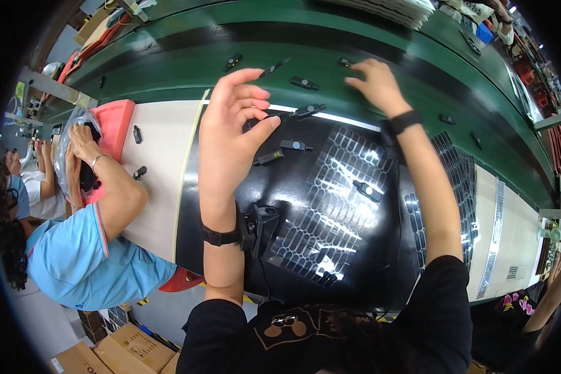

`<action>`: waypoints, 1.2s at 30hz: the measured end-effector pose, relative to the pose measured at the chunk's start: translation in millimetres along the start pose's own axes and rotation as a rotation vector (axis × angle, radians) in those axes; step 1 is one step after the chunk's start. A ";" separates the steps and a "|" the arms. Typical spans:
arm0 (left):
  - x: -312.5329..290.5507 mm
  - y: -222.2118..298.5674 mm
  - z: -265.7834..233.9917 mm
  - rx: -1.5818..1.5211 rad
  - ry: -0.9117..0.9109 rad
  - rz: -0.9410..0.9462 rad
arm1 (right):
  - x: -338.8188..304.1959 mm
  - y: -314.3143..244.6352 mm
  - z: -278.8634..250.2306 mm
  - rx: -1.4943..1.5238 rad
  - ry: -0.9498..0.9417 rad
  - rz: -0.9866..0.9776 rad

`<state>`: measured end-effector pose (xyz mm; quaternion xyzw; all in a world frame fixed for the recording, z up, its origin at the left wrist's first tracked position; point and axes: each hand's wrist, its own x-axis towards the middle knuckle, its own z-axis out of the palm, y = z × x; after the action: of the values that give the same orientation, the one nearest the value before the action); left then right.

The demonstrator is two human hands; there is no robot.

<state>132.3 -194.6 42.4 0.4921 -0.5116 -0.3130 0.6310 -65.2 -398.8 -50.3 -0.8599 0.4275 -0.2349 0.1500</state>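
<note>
My left hand [234, 128] is raised over the black mat's far left part, its fingers loosely curled and the thumb apart, holding nothing that I can see. Close to its fingertips lies a slim black device [274, 67] on the green belt. Another black device [308, 111] rests by the mat's far edge, beyond the thumb. Out over the belt, my right hand [379, 87] has thumb and forefinger spread. The forefinger is right at a small black device with a yellow mark [345, 62]; whether they touch I cannot tell.
Clear sheets of dark oblong stickers [355, 162] lie on the black mat [230, 274]. Several more black devices [304, 83] are scattered on the green belt [187, 68] and mat. A black stand [265, 227] is beside my left wrist. To the left, a co-worker in blue [87, 255] handles a bag near a red foam tray [118, 134].
</note>
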 end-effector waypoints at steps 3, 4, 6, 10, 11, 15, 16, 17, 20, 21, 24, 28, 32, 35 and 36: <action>-1.5 5.8 -6.6 -0.056 0.032 -0.026 | 31.1 -62.0 25.3 -0.110 -0.210 0.004; -2.0 7.7 -7.4 -0.062 0.037 -0.036 | 38.3 -73.3 36.8 -0.127 -0.265 0.003; -2.2 10.0 -8.2 -0.080 0.041 -0.062 | 46.4 -76.0 54.5 -0.146 -0.319 0.009; -1.8 18.1 -12.0 -0.173 0.022 -0.085 | 54.3 -68.0 62.6 -0.266 -0.437 -0.027; -3.9 17.1 -15.2 -0.174 0.029 -0.097 | 53.3 -65.3 53.9 -0.167 -0.433 -0.070; -7.1 21.8 -20.3 -0.381 0.008 -0.057 | 8.6 -93.5 -7.5 0.581 -0.262 -0.024; -8.6 26.2 -16.8 -0.411 -0.018 -0.074 | -9.6 -102.6 -18.3 0.831 -0.226 0.010; -12.2 30.4 -16.4 -0.431 -0.031 -0.094 | -27.7 -119.9 -25.2 0.914 -0.169 0.004; -16.9 36.6 -5.6 -0.485 -0.058 -0.128 | -72.4 -155.4 -45.9 0.996 -0.027 -0.006; -18.3 38.3 -1.1 -0.503 -0.070 -0.134 | -81.1 -161.5 -51.2 0.994 -0.033 0.004; -20.2 43.2 7.2 -0.511 -0.077 -0.170 | -96.4 -170.9 -63.7 0.825 0.116 -0.211; -22.0 42.5 11.0 -0.498 -0.085 -0.207 | -105.6 -172.0 -74.6 0.680 0.196 -0.262; -22.9 42.0 11.9 -0.525 -0.107 -0.207 | -112.5 -174.9 -82.3 0.656 0.154 -0.207; -23.4 41.5 14.6 -0.542 -0.096 -0.223 | -114.8 -176.6 -81.3 0.615 0.203 -0.185; -23.5 41.7 14.9 -0.519 -0.101 -0.200 | -114.6 -177.3 -81.6 0.618 0.202 -0.185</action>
<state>107.0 -164.7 73.7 0.3458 -0.3940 -0.5185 0.6755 -50.9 -206.6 68.4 -0.7814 0.2690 -0.4500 0.3385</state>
